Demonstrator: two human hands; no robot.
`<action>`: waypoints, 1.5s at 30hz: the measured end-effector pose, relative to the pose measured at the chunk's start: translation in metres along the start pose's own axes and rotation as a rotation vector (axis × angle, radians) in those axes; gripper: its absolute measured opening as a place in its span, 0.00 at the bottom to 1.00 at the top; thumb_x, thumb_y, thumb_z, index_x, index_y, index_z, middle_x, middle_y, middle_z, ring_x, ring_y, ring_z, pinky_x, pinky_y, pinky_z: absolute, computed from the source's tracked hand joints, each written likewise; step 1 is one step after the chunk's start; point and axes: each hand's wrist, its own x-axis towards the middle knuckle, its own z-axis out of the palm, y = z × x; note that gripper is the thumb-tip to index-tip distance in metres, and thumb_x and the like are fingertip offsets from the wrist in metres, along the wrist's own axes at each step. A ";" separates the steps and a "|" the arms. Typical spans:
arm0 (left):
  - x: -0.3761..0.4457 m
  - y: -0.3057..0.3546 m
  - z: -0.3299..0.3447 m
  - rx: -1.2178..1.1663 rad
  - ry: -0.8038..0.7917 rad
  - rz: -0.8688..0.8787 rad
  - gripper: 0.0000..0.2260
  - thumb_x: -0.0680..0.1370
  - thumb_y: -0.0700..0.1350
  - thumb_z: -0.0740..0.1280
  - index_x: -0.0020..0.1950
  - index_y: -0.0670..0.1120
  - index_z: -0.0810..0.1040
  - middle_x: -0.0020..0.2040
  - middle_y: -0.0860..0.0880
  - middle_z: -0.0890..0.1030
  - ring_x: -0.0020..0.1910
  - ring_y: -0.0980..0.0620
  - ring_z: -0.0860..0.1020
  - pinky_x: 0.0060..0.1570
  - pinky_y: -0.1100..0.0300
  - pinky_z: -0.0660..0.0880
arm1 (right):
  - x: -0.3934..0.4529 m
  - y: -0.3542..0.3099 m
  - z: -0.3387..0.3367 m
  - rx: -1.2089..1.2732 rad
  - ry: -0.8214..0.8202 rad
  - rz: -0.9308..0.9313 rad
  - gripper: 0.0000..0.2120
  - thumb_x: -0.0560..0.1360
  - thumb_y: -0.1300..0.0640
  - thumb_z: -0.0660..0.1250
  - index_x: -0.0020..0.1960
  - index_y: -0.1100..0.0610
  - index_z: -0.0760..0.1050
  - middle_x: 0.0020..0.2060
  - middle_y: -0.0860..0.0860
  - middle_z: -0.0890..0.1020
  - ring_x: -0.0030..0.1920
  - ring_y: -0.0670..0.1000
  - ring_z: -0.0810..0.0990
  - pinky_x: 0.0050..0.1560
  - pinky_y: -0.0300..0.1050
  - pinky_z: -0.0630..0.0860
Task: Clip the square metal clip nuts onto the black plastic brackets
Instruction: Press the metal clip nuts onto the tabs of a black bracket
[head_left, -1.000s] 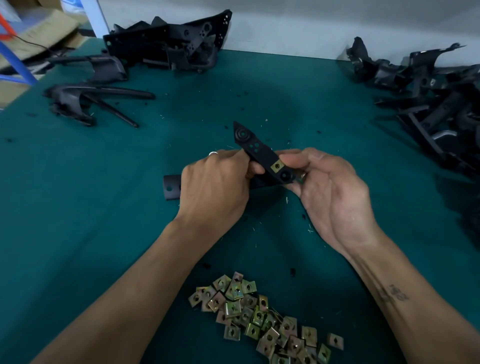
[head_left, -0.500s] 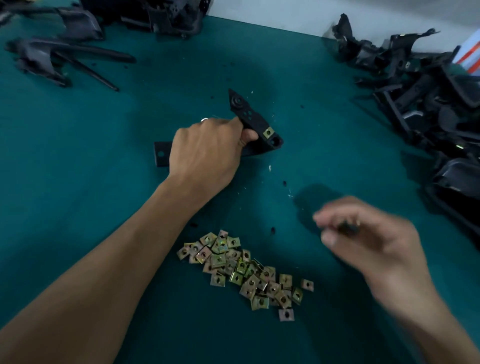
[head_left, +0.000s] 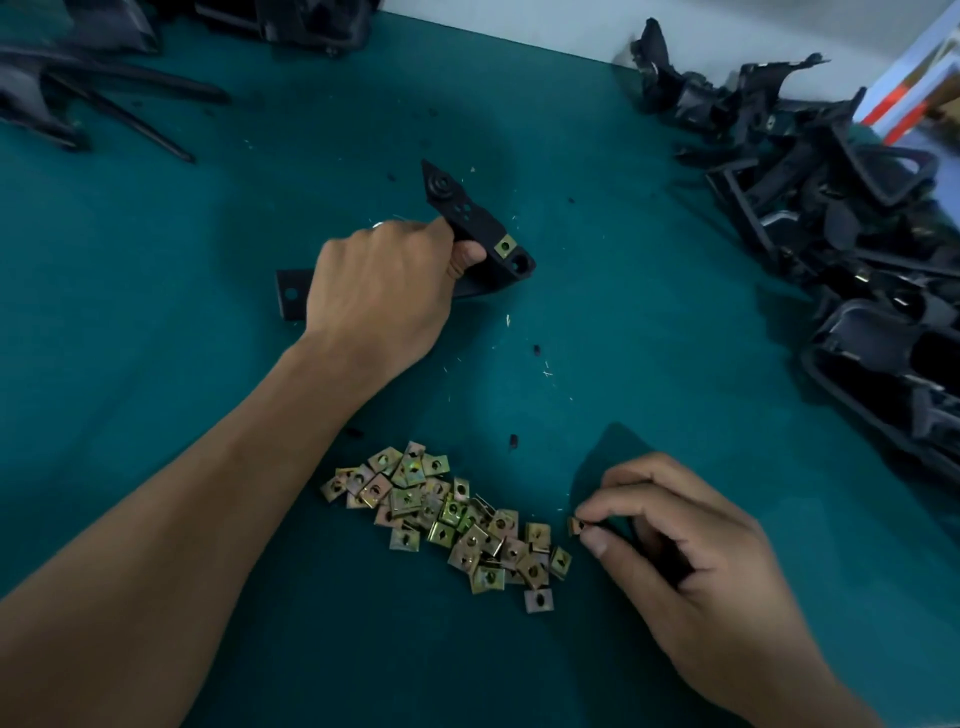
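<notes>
A black plastic bracket (head_left: 475, 228) lies mid-table on the green cloth (head_left: 649, 312), one brass-coloured clip nut (head_left: 504, 246) already seated near its right end. The left hand (head_left: 382, 291) grips the bracket's middle. Nearer the camera than the bracket, the right hand (head_left: 670, 540) pinches a single clip nut (head_left: 576, 526) beside a heap of loose clip nuts (head_left: 447, 514). Right of the bracket, more brackets (head_left: 841, 208) are piled.

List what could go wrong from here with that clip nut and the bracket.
1. The right hand pinches one clip nut by its fingertips only; it may slip back into the clip nut pile.
2. The left hand grips the bracket mid-body, so its far end could twist when the nut is pushed on.
</notes>
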 end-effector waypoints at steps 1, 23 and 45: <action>0.000 0.000 0.000 0.001 0.001 0.003 0.18 0.84 0.57 0.51 0.41 0.47 0.63 0.35 0.46 0.74 0.30 0.41 0.70 0.31 0.54 0.60 | 0.003 0.001 0.000 0.059 0.016 0.012 0.02 0.78 0.53 0.72 0.48 0.47 0.81 0.47 0.46 0.81 0.36 0.49 0.76 0.37 0.39 0.71; -0.002 0.006 -0.010 -0.063 0.007 0.012 0.18 0.82 0.55 0.51 0.34 0.49 0.58 0.31 0.53 0.63 0.28 0.47 0.61 0.29 0.57 0.57 | 0.195 0.022 0.028 1.237 0.109 0.189 0.09 0.75 0.70 0.67 0.50 0.62 0.83 0.37 0.56 0.82 0.39 0.49 0.80 0.44 0.39 0.77; -0.004 0.010 -0.013 -0.101 0.024 0.142 0.16 0.82 0.55 0.53 0.38 0.50 0.62 0.31 0.49 0.77 0.30 0.42 0.75 0.29 0.59 0.59 | 0.188 0.001 0.039 1.103 0.273 0.189 0.07 0.75 0.68 0.71 0.47 0.59 0.85 0.40 0.55 0.85 0.42 0.53 0.83 0.41 0.45 0.80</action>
